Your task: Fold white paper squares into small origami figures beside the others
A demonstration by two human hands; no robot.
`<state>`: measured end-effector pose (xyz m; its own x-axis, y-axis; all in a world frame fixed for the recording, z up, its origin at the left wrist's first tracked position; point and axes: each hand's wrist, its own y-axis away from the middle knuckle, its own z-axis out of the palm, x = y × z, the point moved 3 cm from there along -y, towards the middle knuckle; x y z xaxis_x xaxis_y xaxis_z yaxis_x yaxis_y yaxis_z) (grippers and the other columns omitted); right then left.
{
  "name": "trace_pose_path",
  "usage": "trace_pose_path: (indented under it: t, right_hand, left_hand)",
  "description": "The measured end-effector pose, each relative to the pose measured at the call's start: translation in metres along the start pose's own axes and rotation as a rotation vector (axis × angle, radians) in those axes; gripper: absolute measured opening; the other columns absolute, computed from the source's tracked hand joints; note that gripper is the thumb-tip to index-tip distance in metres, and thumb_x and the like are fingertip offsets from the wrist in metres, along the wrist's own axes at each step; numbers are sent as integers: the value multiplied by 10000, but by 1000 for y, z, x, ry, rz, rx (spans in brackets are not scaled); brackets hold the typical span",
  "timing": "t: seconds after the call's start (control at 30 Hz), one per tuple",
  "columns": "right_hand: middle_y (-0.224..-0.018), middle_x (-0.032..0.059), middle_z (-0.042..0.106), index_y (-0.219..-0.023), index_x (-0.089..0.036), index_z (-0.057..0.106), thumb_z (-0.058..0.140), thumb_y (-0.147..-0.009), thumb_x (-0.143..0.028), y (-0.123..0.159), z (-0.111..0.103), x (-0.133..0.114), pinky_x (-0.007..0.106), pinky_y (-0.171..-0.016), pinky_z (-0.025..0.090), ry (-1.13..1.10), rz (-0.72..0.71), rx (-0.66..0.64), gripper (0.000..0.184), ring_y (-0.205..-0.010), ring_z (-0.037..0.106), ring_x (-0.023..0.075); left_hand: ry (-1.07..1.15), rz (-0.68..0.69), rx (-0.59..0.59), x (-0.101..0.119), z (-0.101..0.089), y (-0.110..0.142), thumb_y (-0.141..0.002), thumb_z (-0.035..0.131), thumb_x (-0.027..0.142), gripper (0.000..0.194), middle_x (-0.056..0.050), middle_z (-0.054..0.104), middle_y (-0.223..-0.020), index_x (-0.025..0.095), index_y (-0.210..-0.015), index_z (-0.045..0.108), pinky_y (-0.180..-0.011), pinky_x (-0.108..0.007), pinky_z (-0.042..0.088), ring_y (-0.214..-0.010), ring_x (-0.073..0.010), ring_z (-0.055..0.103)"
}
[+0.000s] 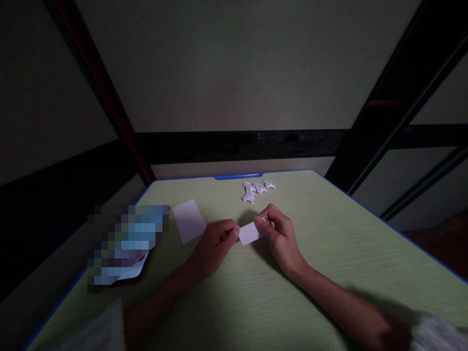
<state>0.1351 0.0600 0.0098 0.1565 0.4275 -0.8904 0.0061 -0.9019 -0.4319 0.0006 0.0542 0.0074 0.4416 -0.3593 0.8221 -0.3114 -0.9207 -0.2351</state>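
Between my two hands, a small white rectangle of paper (250, 234) is held slightly tilted above the table. My left hand (215, 242) pinches its left end between thumb and fingers. At the other end, my right hand (280, 236) grips the upper right corner, thumb on the near face. Left of my left hand lies a larger white sheet of paper (189, 221), flat on the table. Beyond my hands sits a cluster of several small folded white paper figures (249, 196), close together.
The light green table (329, 229) has a blue edge and a blue handle-like piece (239, 176) at its far side. A dark-framed device with a blurred-out screen (133, 268) lies at the left. Behind the table stands a pale panel with dark bands (237, 146).
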Motion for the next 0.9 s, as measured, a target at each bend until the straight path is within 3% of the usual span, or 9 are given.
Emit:
trace_pose_path:
  t: [0.17, 0.23, 0.3, 0.47, 0.63, 0.73, 0.9]
  right_hand:
    - [-556, -26, 393, -546, -170, 445, 483, -698, -221, -2, -7, 8, 254, -529, 265, -40, 43, 141, 165, -560, 364, 115]
    - [-556, -30, 396, -574, -170, 445, 474, -713, -244, -4, -13, 14, 247, -520, 259, -70, 99, 255, 160, -551, 356, 110]
    - [-540, -35, 393, -574, -164, 454, 490, -701, -255, -6, -14, 18, 240, -508, 249, -86, 153, 267, 160, -535, 346, 103]
    - [-547, -32, 427, -604, -151, 487, 513, -704, -286, -3, 1, 12, 224, -493, 264, -176, 167, 20, 170, -527, 368, 94]
    - [-509, -52, 358, -576, -153, 440, 481, -730, -280, 4, 15, 7, 199, -446, 234, -188, 227, -254, 204, -479, 313, 70]
    - [-500, -56, 348, -587, -157, 428, 465, -740, -271, 8, 20, 5, 191, -433, 232, -217, 247, -442, 195, -464, 302, 65]
    - [-512, -60, 326, -551, -165, 381, 468, -741, -252, 11, 23, 3, 190, -431, 218, -213, 221, -538, 226, -464, 274, 57]
  left_hand:
    - [135, -76, 32, -8, -1, -1, -725, 395, 220, 202, 50, 383, -482, 157, -546, 465, -447, -203, 261, -468, -78, 360]
    - [233, -132, 109, -13, -4, -1, -726, 391, 245, 184, 54, 384, -481, 158, -590, 479, -409, -192, 263, -436, -72, 350]
    - [312, -175, 164, -16, -5, -1, -738, 378, 281, 188, 52, 405, -503, 160, -634, 478, -369, -186, 266, -400, -65, 338]
    - [328, -101, 140, -11, -5, -1, -729, 441, 309, 165, 32, 467, -590, 163, -674, 495, -429, -184, 358, -499, -80, 438]
    - [279, -122, 130, -10, -5, -1, -716, 452, 299, 199, 66, 389, -486, 168, -567, 444, -435, -184, 327, -438, -66, 387]
    - [305, -132, 49, -11, -2, 0, -722, 430, 345, 247, 67, 365, -463, 174, -545, 407, -420, -189, 290, -433, -72, 373]
    - [275, -113, -25, -9, 1, 1, -717, 436, 342, 261, 68, 324, -477, 171, -526, 382, -432, -197, 230, -462, -72, 309]
